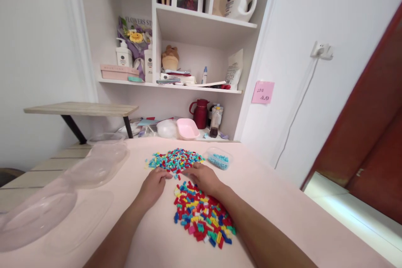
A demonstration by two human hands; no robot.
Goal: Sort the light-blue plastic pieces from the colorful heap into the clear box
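Note:
My left hand (156, 183) rests at the near left edge of a heap of small, mostly turquoise, red and yellow building bricks (176, 159). Its fingers reach to the right, with nothing visible held in them. Facing it from the other side, my right hand (204, 179) touches the near right edge of that heap, fingers stretched leftward and tips partly hidden. A few loose pieces lie between the hands. Under my right wrist spreads a second pile of larger multicoloured bricks (204, 213). Behind that hand, a clear plastic tub (230, 160) holds light-blue pieces.
Clear plastic containers (94, 165) line the table's left side, with a thin clear lid (83, 217) nearer me. A pink basin (187, 129), a red jug (200, 113) and a bottle of dark liquid (215, 122) stand at the back. Shelving (207, 29) rises beyond.

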